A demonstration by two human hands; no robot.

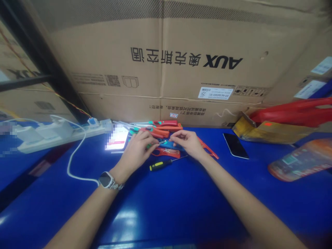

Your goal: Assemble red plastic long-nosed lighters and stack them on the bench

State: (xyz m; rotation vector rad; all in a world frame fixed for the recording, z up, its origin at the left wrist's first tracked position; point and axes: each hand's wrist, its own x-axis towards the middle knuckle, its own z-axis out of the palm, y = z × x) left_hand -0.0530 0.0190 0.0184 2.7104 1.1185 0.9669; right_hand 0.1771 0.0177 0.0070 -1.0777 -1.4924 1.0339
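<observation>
My left hand (pixel 140 147), with a watch (pixel 105 180) on its wrist, pinches a small pale part (pixel 162 141) between thumb and fingers; its exact kind is too small to tell. Close to the other end of that part, my right hand (pixel 188 142) has thumb and fingertips drawn together, and what they hold is unclear. Just beneath lie a blue piece (pixel 176 145) and a red lighter casing (pixel 166 152) with parts showing inside. Behind the hands are long-nosed lighters, one red (pixel 169 123) and one orange (pixel 159 132). Nearer me rests a yellow-and-black screwdriver (pixel 160 165).
A lit phone or tablet (pixel 116 139) lies left of my hands, a dark phone (pixel 235 146) to the right. Further out are a power strip (pixel 64 137) with a white cable, a yellow open box (pixel 269 133) and an orange-labelled container (pixel 301 159). A large carton (pixel 160 79) stands behind.
</observation>
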